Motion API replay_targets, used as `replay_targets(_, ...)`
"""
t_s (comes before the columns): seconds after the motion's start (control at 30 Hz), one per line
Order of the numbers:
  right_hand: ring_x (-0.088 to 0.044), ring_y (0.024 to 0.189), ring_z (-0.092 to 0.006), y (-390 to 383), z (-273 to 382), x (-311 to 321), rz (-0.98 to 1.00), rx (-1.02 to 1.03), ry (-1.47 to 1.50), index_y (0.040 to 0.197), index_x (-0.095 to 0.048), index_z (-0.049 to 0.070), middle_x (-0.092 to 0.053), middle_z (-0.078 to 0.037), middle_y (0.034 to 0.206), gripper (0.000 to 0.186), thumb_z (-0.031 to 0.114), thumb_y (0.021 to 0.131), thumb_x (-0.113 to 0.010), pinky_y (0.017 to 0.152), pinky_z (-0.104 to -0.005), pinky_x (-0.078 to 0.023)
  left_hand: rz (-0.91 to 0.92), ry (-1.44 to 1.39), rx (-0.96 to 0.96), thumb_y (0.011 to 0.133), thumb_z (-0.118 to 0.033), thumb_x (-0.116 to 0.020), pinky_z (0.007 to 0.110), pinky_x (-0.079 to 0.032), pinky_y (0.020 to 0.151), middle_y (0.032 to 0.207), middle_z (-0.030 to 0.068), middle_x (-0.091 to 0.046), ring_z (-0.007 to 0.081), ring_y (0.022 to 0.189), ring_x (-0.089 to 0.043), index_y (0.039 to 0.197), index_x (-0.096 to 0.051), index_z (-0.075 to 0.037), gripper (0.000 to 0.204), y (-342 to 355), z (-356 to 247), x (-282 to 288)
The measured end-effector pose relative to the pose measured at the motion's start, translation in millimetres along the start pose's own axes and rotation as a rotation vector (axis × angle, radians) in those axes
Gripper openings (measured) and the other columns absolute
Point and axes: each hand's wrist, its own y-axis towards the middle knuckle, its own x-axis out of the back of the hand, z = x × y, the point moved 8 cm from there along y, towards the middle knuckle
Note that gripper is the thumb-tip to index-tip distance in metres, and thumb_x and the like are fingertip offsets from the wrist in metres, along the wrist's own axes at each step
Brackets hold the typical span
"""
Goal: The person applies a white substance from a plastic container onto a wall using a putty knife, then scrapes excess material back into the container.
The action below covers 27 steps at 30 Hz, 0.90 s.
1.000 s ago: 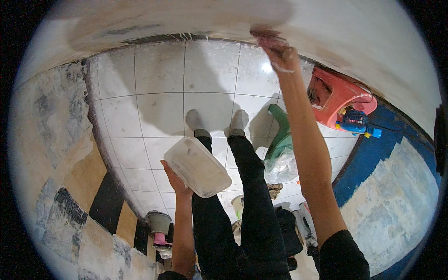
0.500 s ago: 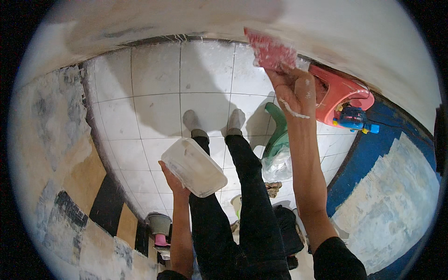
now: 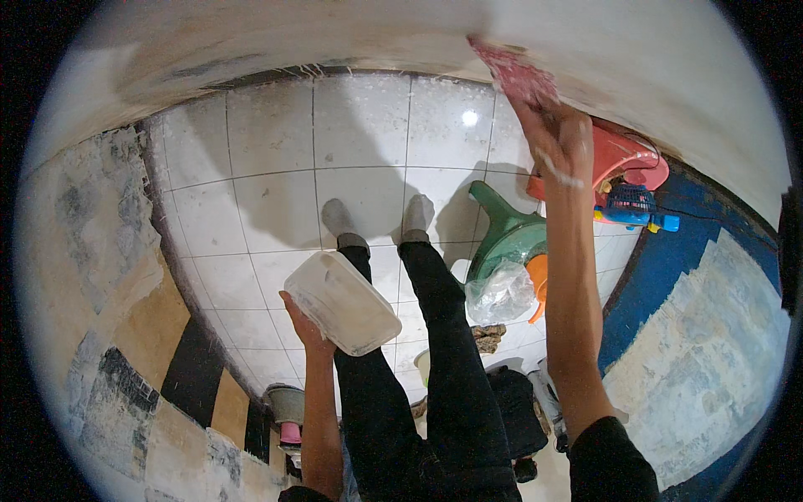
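Pink-smeared scraper, flat against the wall, gripped by right hand; left hand clasps a tub.

A translucent white rectangular plastic tub rests tilted on the left hand, its open side turned away. A crumpled clear plastic bag lies on the floor well below the right hand, beside that forearm. No labels, signs or screens show.
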Motion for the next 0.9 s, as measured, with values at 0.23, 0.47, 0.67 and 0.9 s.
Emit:
replay_targets(0.23,-0.043,0.12,-0.0353,-27,7,93,-0.496,0.119,-0.082,0.118,-0.04,-0.014,-0.046,-0.025,0.123,0.034,-0.008,0.085,-0.037,0.108,-0.0467,-0.033,0.018,-0.023,-0.012,0.09,-0.061,-0.033,0.042,-0.037,0.101,0.131,0.0126,-0.043,0.0292,0.118,-0.044,0.133,-0.036,-0.006,0.07,-3,5,-6)
replay_targets(0.47,-0.048,0.114,-0.0389,29,46,59,0.04,0.094,-0.266,0.114,-0.044,-0.014,-0.05,-0.026,0.118,0.029,-0.002,0.088,-0.041,0.105,-0.0476,-0.037,-0.014,0.006,-0.021,0.092,-0.059,-0.029,0.044,-0.034,0.103,0.134,0.0125,-0.041,0.0305,0.121,-0.041,0.134,-0.034,-0.008,0.066,-3,14,-15)
replay_targets(0.67,-0.042,0.122,-0.0344,-45,40,2,-0.335,0.197,-0.076,0.116,-0.041,-0.014,-0.045,-0.026,0.123,0.031,-0.008,0.086,-0.036,0.107,-0.0453,-0.034,-0.011,-0.05,0.0,0.091,-0.06,-0.032,0.043,-0.036,0.101,0.133,0.0128,-0.042,0.0298,0.119,-0.043,0.133,-0.035,-0.006,0.069,-5,28,-8)
replay_targets(0.9,-0.042,0.121,-0.0356,12,73,60,-0.251,0.131,-0.882,0.123,-0.031,-0.016,-0.043,-0.027,0.125,0.035,0.0,0.092,-0.031,0.106,-0.0472,-0.036,0.056,-0.01,-0.015,0.09,-0.061,-0.034,0.041,-0.039,0.099,0.131,0.0137,-0.044,0.0287,0.117,-0.045,0.132,-0.035,-0.003,0.072,-9,41,-38)
